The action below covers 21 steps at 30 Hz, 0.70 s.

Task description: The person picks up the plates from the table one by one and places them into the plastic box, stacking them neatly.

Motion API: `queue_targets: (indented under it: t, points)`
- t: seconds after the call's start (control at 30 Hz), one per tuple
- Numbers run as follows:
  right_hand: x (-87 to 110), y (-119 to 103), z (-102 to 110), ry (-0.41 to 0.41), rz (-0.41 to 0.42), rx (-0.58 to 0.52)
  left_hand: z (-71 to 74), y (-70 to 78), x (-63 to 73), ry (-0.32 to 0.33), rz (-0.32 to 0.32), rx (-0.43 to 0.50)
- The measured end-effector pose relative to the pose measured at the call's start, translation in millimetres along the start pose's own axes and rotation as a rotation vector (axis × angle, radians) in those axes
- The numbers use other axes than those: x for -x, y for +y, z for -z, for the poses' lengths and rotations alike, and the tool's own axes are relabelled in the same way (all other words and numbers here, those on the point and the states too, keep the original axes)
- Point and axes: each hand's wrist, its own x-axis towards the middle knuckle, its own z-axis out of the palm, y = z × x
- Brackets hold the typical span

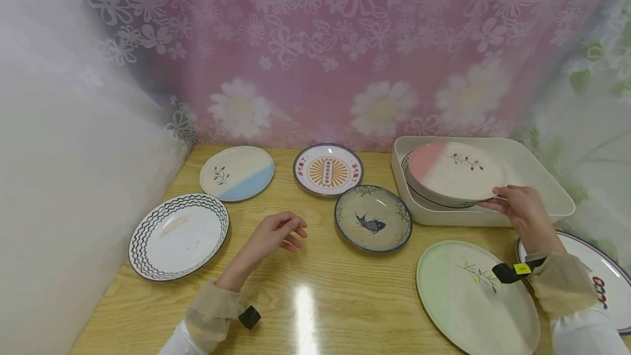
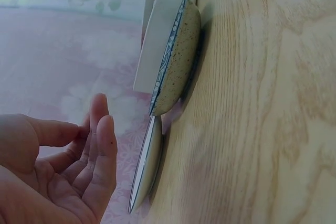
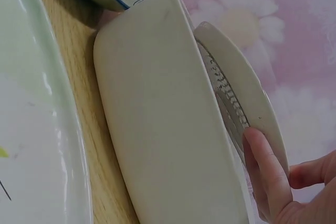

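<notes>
My right hand (image 1: pixel 523 208) pinches the near right rim of a pink-and-cream plate (image 1: pixel 460 171) with a red-berry sprig. In the right wrist view the thumb lies on one side of that plate (image 3: pixel 247 82) and the fingers on its underside. The plate sits tilted over a white rectangular bin (image 1: pixel 529 174), above a plate with a black pattern (image 3: pixel 226 85) inside it. My left hand (image 1: pixel 276 237) hovers over the table with loosely bent fingers, holding nothing. Nearest to it is a fish-painted bowl-like plate (image 1: pixel 372 221), off to its right.
On the wooden table (image 1: pixel 345 300) lie a blue-and-cream plate (image 1: pixel 236 174), a zigzag-rimmed plate (image 1: pixel 179 237), and a plate with a sunburst print (image 1: pixel 327 171). Before the bin lie a green-and-cream plate (image 1: pixel 473 295) and a white dark-rimmed plate (image 1: pixel 591 273). A pink floral curtain (image 1: pixel 315 59) hangs behind.
</notes>
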Motion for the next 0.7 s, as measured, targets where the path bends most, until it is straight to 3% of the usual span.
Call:
queue_targets:
  t: [0.1, 0.33, 0.7]
  points:
    - [-2.5, 1, 0, 0.004, -0.014, 0.013, -0.6, -0.5, 0.1, 0.003, 0.007, -0.005]
    - [-8.0, 6, 1, -0.071, 0.006, 0.006, -2.4, -0.5, 0.8, 0.002, 0.018, -0.017]
    - [-15.1, 10, 3, -0.084, -0.022, 0.069, -1.0, -3.0, 2.9, 0.012, 0.019, -0.015]
